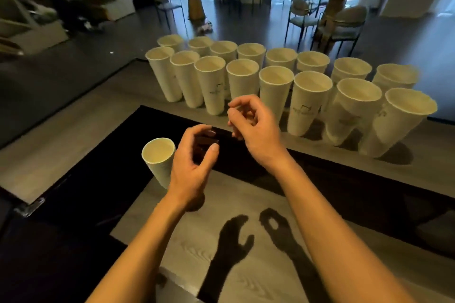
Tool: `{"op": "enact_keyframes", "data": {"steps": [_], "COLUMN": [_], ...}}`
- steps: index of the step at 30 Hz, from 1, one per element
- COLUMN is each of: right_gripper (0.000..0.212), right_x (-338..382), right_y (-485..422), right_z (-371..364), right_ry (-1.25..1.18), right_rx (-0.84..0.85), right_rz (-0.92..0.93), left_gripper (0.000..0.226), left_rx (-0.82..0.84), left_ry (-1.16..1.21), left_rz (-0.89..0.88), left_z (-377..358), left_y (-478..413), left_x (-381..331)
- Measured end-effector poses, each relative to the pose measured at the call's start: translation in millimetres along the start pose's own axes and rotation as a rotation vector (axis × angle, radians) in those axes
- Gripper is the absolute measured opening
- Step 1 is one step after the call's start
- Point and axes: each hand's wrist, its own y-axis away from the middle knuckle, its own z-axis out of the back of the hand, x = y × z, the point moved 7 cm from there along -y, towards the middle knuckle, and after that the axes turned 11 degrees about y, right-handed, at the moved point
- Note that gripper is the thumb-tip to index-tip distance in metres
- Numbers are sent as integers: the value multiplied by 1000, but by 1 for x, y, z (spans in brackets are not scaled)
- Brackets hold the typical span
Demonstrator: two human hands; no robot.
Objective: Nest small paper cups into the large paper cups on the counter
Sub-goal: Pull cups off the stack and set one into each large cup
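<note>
Above the surface (pixel 258 192), the left hand (pixel 194 167) curls loosely, empty, beside a small cup (pixel 158 157); the right hand (pixel 256 130) curls its fingers onto the thumb, before the large cups (pixel 309 103).

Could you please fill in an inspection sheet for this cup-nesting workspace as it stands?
Surface: grey wood-grain counter with a dark band and a raised ledge behind it.
Job's things: large paper cups upright in two rows on the ledge, with no small cup seen inside the nearer ones; one smaller paper cup upright, nearer, by the left hand.
Clutter: nothing seen.
Hands: left hand curved beside the smaller paper cup, holding nothing; right hand with fingers curled and thumb and forefinger tips close, nothing seen in it.
Cables: nothing seen.
Surroundings: round tables and chairs beyond the counter.
</note>
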Motion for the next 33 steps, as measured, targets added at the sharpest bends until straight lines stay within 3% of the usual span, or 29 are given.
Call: {"op": "enact_keyframes", "data": {"steps": [9, 15, 19, 22, 25, 27, 33], "right_gripper": [24, 37, 57, 74, 80, 76, 67], "right_x": [-21, -63, -79, -89, -99, -101, -101], "right_y": [-24, -36, -34, -29, -30, -36, -47], "right_z": [-139, -185, -218, -241, -256, -257, -237], "right_ry": [23, 240, 407, 550, 640, 642, 553], "right_rx": [294, 423, 611, 723, 710, 648, 481], "right_rz": [-46, -51, -48, -54, -65, -92, -224], "left_gripper": [78, 107, 117, 123, 126, 114, 98], "left_rx": [-236, -205, -135, -93, -13, 13, 67], "left_ry": [-240, -165, -174, -61, 82, 113, 147], "left_rz": [69, 215, 215, 327, 445, 487, 478], "left_z": [105, 134, 148, 158, 156, 155, 145], "left_y": [31, 35, 29, 22, 19, 14, -7], "left_x": [38, 103, 138, 171, 200, 220, 241]}}
